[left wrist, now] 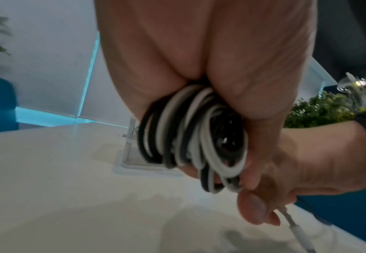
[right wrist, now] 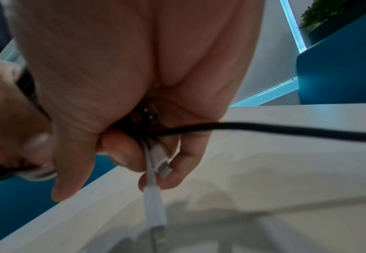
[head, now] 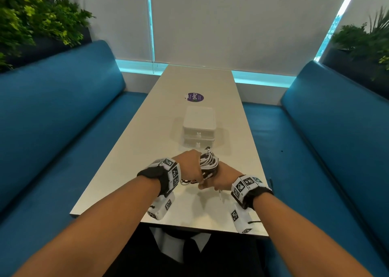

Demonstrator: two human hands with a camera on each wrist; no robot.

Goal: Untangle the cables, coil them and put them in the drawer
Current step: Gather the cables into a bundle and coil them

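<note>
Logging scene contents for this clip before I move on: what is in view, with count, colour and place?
Tangled bundle of white and black cables: one, held above the near table between both hands.
White connector end: one, hanging below the right hand.
Small white plastic two-drawer unit: one, mid-table, both drawers closed.
Round purple sticker: one, beyond the drawer unit.
Long white table: one, centre.
Blue padded benches: two, one on each side.
Green plants: left and right, behind the benches.
Left hand: grips the bundle.
Right hand: holds cable ends in its fingers.
</note>
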